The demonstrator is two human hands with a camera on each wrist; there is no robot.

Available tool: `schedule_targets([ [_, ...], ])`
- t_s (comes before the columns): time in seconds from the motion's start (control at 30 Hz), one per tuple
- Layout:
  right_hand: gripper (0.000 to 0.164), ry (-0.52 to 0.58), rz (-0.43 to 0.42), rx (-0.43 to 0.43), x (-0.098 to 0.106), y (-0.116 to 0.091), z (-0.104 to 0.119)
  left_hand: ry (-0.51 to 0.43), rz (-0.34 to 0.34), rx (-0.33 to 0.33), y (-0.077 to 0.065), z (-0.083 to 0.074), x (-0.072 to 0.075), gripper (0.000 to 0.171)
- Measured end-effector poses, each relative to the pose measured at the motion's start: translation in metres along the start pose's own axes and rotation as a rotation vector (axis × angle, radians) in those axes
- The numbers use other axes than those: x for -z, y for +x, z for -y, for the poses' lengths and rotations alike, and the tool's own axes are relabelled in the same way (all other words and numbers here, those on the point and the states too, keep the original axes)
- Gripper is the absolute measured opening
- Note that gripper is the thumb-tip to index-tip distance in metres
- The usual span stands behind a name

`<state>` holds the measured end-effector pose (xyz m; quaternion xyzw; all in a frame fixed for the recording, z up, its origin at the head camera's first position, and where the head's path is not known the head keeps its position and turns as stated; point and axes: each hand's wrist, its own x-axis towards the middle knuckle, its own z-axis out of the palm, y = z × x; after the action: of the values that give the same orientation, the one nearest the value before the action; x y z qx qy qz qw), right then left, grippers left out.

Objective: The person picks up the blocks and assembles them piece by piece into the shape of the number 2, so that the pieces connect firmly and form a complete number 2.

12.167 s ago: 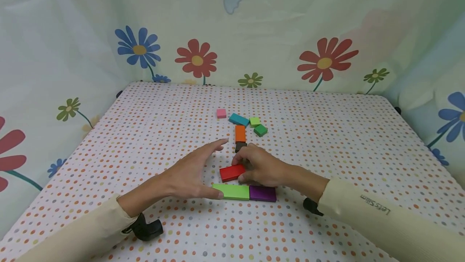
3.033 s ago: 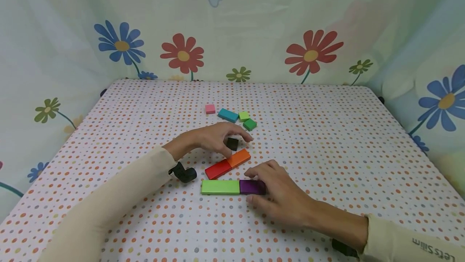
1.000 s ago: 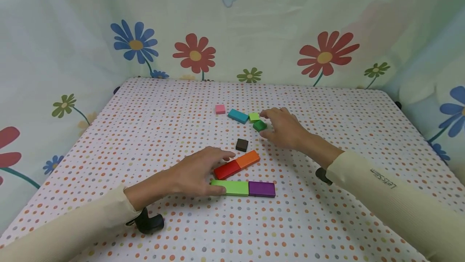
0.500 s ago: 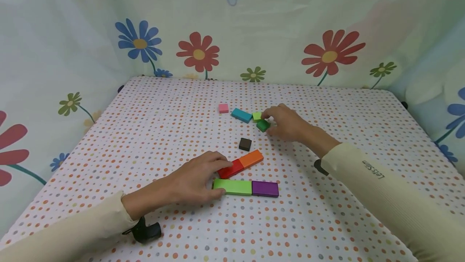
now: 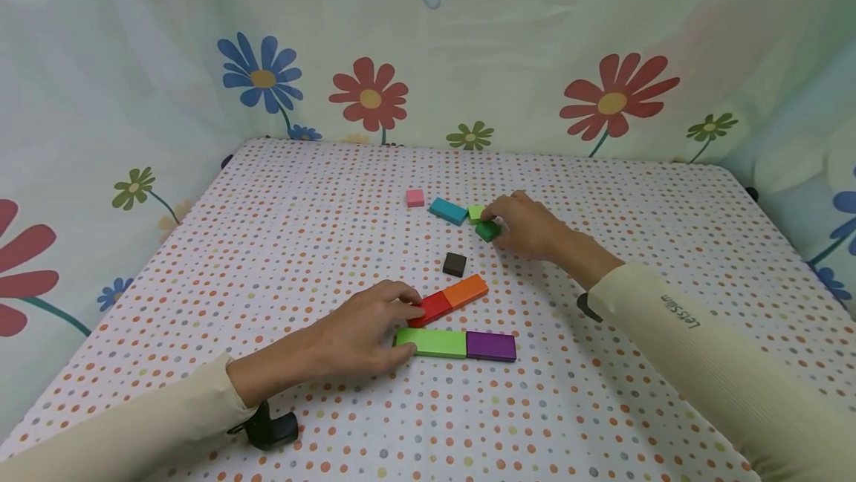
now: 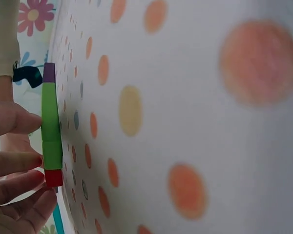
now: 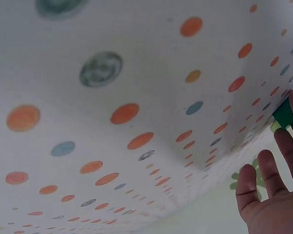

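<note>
In the head view my left hand (image 5: 361, 330) lies at the left ends of the lime green bar (image 5: 438, 343) and the red block (image 5: 435, 307), its fingertips touching both. The red block meets an orange block (image 5: 467, 290) end to end, slanting up to the right. A purple block (image 5: 491, 346) continues the lime bar. Farther back, my right hand (image 5: 528, 226) pinches a dark green block (image 5: 488, 229) between thumb and index finger; the right wrist view shows part of that green block (image 7: 284, 114). A small lime block (image 5: 475, 214) sits just behind it, partly covered by a finger.
A black square block (image 5: 455, 264) lies between the orange block and the back group. At the back are a blue block (image 5: 448, 211) and a pink block (image 5: 415, 198). A dotted cloth (image 5: 635, 244) covers the table, and a flowered curtain (image 5: 508, 21) hangs behind.
Red and orange blocks, apart at first, are joined end to end. My left hand has left the black block for the lime and red ends; my right went from the purple block to the dark green one.
</note>
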<state>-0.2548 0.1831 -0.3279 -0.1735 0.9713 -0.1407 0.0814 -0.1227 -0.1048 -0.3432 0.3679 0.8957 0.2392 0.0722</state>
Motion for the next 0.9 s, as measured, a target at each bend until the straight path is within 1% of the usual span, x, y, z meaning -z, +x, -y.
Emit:
schedule_targets([
  [0.13, 0.043, -0.021, -0.008, 0.01, 0.0007, 0.0007, -0.0001, 0.022, -0.01, -0.036, 0.0009, -0.0004, -0.0002, 0.042],
  [0.3, 0.042, -0.002, -0.009, 0.001, -0.0002, 0.0016, 0.0004, 0.052, -0.031, -0.11, 0.0019, -0.0005, -0.0011, 0.039],
  [0.43, 0.041, -0.001, -0.006, -0.01, -0.0006, 0.0004, 0.0003, 0.084, -0.03, -0.158, 0.0023, -0.0009, -0.0008, 0.036],
  [0.67, 0.041, 0.012, 0.003, -0.011, -0.0001, -0.0016, 0.0002, 0.146, -0.016, -0.191, 0.004, -0.0023, 0.0004, 0.028],
  [0.9, 0.039, 0.024, 0.005, 0.014, -0.0002, -0.0037, -0.0006, 0.174, -0.023, -0.218, 0.004, -0.0018, -0.0012, 0.027],
])
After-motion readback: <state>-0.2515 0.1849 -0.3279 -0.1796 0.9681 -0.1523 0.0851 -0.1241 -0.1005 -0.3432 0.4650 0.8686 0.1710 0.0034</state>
